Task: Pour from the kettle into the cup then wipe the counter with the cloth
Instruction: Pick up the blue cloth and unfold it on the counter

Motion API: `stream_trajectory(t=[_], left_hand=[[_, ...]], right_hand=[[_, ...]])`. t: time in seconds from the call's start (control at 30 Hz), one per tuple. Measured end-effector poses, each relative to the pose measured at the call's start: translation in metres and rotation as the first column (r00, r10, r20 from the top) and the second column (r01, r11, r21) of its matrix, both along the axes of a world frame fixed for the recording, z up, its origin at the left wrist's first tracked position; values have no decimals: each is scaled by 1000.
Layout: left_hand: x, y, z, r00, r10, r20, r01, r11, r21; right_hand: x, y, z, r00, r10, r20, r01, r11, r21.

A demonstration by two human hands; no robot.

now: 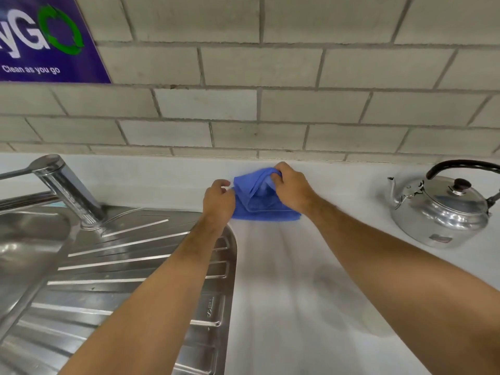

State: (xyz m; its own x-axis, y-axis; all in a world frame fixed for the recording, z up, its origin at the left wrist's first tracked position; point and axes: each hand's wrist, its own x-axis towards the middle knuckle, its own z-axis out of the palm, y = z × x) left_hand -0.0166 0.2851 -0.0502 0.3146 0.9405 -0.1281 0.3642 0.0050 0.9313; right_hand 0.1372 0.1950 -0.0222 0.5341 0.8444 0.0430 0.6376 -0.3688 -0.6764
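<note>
A: Near side?
B: Steel drainer (130, 269) on the left, pale counter (284, 280) beside it.
A: Hands?
B: 2 on the cloth (259, 201), which lies on the counter near the wall. Left hand (218, 199) pinches its left edge; right hand (290, 189) grips its raised top fold.
A: Kettle?
B: Kettle (441, 209) upright, well right of the cloth. Tap (67, 190) far left. Tiled wall (270, 90) behind, with 1 blue sign (46, 41).

Both bare forearms reach up from the bottom of the frame toward its centre, where the left hand (218, 203) is curled with fingers bent inward and the right hand (290, 191) is pinched closed, knuckles up.
</note>
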Motion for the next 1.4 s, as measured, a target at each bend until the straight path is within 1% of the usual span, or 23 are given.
stream_trajectory(t=[0.03, 0.1, 0.2, 0.27, 0.33, 0.43, 0.53, 0.6, 0.67, 0.7, 0.8, 0.87, 0.93, 1.0, 1.07, 1.1, 1.17, 1.2, 1.23, 1.3, 1.33, 1.4], left_hand=[[-3, -3, 2, 999, -24, 22, 24, 1000, -2], [-7, -13, 7, 990, -115, 79, 115, 993, -2], [-14, -31, 19, 933, -250, 258, 275, 959, -62], [-19, -47, 29, 893, -294, 341, 344, 934, -96], [-21, -63, 38, 860, -294, 418, 373, 920, -118], [-26, -91, 54, 853, -313, 418, 389, 915, -108], [-36, -123, 70, 803, -395, 446, 477, 875, -84], [-45, -147, 80, 760, -429, 488, 522, 851, -65], [-53, -175, 89, 739, -429, 519, 527, 848, -49], [-58, -190, 92, 739, -421, 527, 519, 854, -45], [-71, -231, 92, 750, -365, 552, 467, 883, -50], [-79, -256, 87, 760, -314, 570, 430, 899, -78], [-85, -280, 79, 788, -279, 548, 395, 913, -104], [-87, -303, 71, 826, -276, 491, 365, 926, -93], [-89, -321, 66, 875, -317, 366, 342, 940, -2], [-90, -327, 64, 897, -351, 270, 346, 936, 68], [-94, -336, 62, 913, -403, 67, 387, 906, 172], [-97, -338, 60, 912, -411, 2, 403, 897, 183], [-100, -339, 58, 914, -406, -31, 404, 897, 176], [-109, -340, 52, 914, -406, -12, 404, 908, 111], [-115, -340, 49, 902, -431, 18, 430, 902, 47], [-126, -340, 42, 861, -506, 40, 508, 859, -68]], right_hand=[[1, -1, 7, 997, 15, -70, -13, 999, 32], [1, -8, 23, 989, 52, -135, -44, 997, 62], [-1, -25, 45, 967, 108, -231, -86, 991, 105], [-4, -41, 59, 936, 153, -316, -109, 982, 152], [-9, -61, 73, 899, 202, -388, -131, 970, 203], [-16, -94, 92, 834, 275, -479, -164, 951, 260], [-22, -135, 111, 756, 353, -552, -196, 926, 323], [-26, -168, 124, 770, 397, -500, -257, 909, 327], [-30, -204, 133, 826, 398, -400, -294, 908, 297], [-31, -223, 134, 850, 383, -362, -290, 914, 285], [-32, -276, 129, 887, 343, -309, -265, 927, 266], [-30, -309, 117, 934, 279, -223, -231, 948, 217], [-29, -339, 102, 959, 262, -106, -243, 956, 162], [-29, -366, 88, 959, 284, 6, -284, 954, 97], [-32, -387, 79, 950, 297, 100, -303, 951, 57], [-33, -395, 75, 946, 299, 124, -309, 948, 71], [-36, -407, 68, 954, 280, 105, -291, 950, 113], [-38, -412, 65, 965, 255, 56, -261, 957, 125], [-40, -417, 61, 974, 228, 3, -226, 965, 134], [-41, -426, 52, 980, 193, -41, -188, 976, 113], [-42, -431, 47, 981, 189, -46, -187, 981, 61], [-41, -438, 36, 982, 181, -63, -185, 981, -66]])
